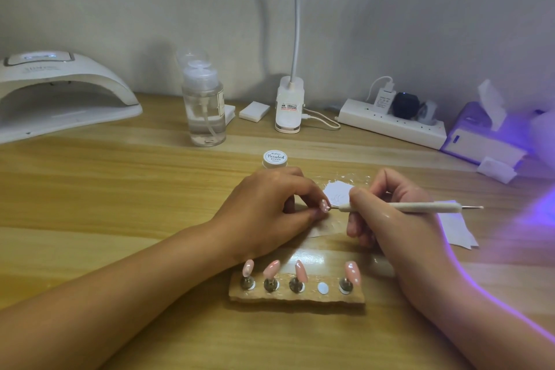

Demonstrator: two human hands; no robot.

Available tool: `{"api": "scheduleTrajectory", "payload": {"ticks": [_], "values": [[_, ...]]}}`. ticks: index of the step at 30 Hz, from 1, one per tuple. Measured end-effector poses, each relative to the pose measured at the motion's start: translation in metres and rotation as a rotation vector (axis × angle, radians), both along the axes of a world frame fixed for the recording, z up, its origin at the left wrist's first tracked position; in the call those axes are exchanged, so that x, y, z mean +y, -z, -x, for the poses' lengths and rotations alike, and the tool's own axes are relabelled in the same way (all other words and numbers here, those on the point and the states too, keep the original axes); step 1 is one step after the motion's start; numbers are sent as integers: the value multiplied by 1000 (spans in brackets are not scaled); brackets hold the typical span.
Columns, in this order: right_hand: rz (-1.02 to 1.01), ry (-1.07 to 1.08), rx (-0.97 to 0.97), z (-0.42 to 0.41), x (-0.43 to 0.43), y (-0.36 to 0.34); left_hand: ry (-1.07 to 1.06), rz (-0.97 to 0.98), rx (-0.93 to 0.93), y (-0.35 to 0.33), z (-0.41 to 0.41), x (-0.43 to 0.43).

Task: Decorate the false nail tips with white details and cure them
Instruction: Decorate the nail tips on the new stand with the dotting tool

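Head view: a pink nail tip (324,205) is pinched between the thumb and fingers of the left hand (264,207), just beyond the stand (300,299). A dotting pen (402,207) is gripped by the curled fingers of the right hand (390,219), with its metal point laid against that tip. Four more pink tips (271,268) are seated on pegs along the stand. White paint (339,188) is smeared on paper beyond the stand, behind the hands. A paint jar (275,158) is set farther back, and a curing lamp (60,90) far back to the stand's left.
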State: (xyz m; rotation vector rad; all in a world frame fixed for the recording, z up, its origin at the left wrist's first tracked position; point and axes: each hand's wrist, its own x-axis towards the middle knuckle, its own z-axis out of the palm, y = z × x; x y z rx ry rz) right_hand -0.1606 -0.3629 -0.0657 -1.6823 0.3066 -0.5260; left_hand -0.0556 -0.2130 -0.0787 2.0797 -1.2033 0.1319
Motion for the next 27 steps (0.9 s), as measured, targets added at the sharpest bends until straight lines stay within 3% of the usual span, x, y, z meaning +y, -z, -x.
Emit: {"api": "scheduleTrajectory", "payload": {"ticks": [7, 27], "values": [[-120, 26, -69, 2, 1, -5, -4, 4, -12, 0, 2, 0], [-43, -12, 5, 2, 3, -3, -1, 7, -42, 0, 3, 0]]}}
